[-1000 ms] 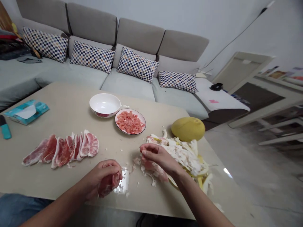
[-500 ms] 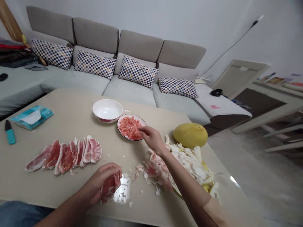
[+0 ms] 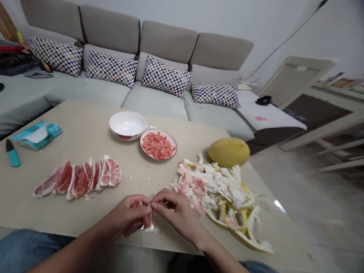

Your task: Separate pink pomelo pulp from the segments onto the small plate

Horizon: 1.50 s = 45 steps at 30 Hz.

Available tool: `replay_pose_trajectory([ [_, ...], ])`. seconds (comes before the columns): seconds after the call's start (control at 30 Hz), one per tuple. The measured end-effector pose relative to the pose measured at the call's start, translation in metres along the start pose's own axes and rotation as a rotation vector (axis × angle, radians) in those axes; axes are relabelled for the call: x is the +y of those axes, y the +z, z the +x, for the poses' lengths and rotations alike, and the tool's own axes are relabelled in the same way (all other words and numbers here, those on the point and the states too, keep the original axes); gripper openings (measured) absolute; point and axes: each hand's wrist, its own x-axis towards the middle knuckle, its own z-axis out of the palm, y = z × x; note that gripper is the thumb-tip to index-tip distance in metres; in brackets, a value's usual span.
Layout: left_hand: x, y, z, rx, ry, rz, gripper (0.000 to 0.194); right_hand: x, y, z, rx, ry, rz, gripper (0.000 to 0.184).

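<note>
My left hand (image 3: pixel 123 214) is closed around a red pomelo segment (image 3: pixel 147 221) near the table's front edge. The fingertips of my right hand (image 3: pixel 180 216) pinch at the top of the same segment, meeting the left fingertips; what lies between them is too small to make out. Beyond the hands, a dark-rimmed plate (image 3: pixel 172 139) holds a pile of pink pomelo pulp (image 3: pixel 157 146). A row of pomelo segments (image 3: pixel 82 178), leaning on one another, lies to the left. Right of my hands is a heap of white pith and membrane scraps (image 3: pixel 213 182) on yellow peel (image 3: pixel 246 239).
A white bowl (image 3: pixel 127 123) stands behind the plate. At the right edge sits a whole yellow pomelo (image 3: pixel 229 152). A blue tissue pack (image 3: pixel 38 134) and a teal-handled knife (image 3: pixel 13 154) lie at far left. A sofa (image 3: pixel 155 102) lines the table's far side.
My right hand has come back from the pulp plate to the segment in my left hand. The left hand has kept its hold. The camera view has tilted slightly downward.
</note>
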Motion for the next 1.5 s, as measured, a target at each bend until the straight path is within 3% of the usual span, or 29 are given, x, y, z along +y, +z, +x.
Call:
replay_pose_trajectory([
  [0.27, -0.003, -0.004, 0.003, -0.037, -0.009, -0.04, 0.022, 0.007, 0.001, 0.006, -0.144, 0.175, 0.41, 0.034],
  [0.47, -0.003, -0.006, 0.001, -0.01, -0.007, -0.038, 0.022, 0.015, 0.002, 0.006, -0.114, 0.194, 0.425, 0.033],
  [0.57, -0.001, -0.004, 0.001, -0.016, -0.035, -0.058, 0.021, 0.018, -0.003, 0.012, -0.105, 0.144, 0.286, 0.029],
  [0.7, -0.001, -0.002, 0.003, 0.006, -0.005, -0.112, 0.02, 0.02, -0.024, 0.053, 0.156, -0.035, -0.206, 0.03],
  [0.8, -0.001, -0.001, 0.004, 0.043, 0.051, -0.143, 0.022, 0.017, -0.043, 0.093, 0.283, -0.071, -0.355, 0.02],
  [0.87, -0.001, -0.002, 0.004, 0.065, 0.077, -0.158, 0.025, 0.012, -0.048, 0.105, 0.321, -0.09, -0.422, 0.012],
  [0.97, 0.0, -0.004, 0.004, 0.086, 0.082, -0.179, 0.026, 0.002, -0.038, 0.086, 0.274, -0.145, -0.461, 0.021],
  [1.07, 0.0, -0.006, 0.004, 0.109, 0.079, -0.223, 0.025, -0.006, -0.018, 0.04, 0.024, -0.278, -0.352, 0.02],
  [1.13, 0.0, -0.005, 0.004, 0.115, 0.086, -0.251, 0.024, -0.009, -0.009, 0.014, -0.077, -0.343, -0.347, 0.034],
  [1.23, -0.001, -0.002, 0.003, 0.097, 0.074, -0.247, 0.023, -0.008, -0.002, -0.002, -0.083, -0.407, -0.439, 0.029],
  [1.37, -0.003, 0.0, 0.002, 0.069, 0.045, -0.214, 0.025, -0.006, -0.003, 0.001, -0.059, -0.468, -0.416, 0.021],
  [1.5, -0.003, -0.001, 0.002, 0.067, 0.035, -0.207, 0.021, -0.004, -0.004, 0.005, -0.03, -0.368, -0.244, 0.019],
])
